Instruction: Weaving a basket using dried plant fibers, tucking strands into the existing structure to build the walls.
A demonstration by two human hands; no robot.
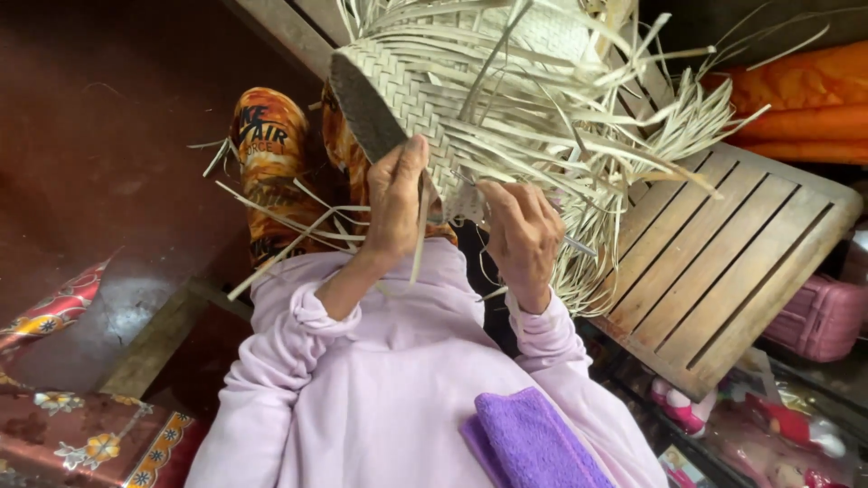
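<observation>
One woven straw piece (407, 90), gripped at its edge by two hands. Left hand (395, 199) closed on it; right hand (523, 237) pinching loose strips (579, 136).

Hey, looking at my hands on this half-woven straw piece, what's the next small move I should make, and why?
Probably tuck the loose strip hanging by your left hand into the weave. The woven straw piece ends in many unwoven strands beside your right hand, and both hands already pinch the plaited edge, so that strip looks like the nearest one to work in.
</observation>
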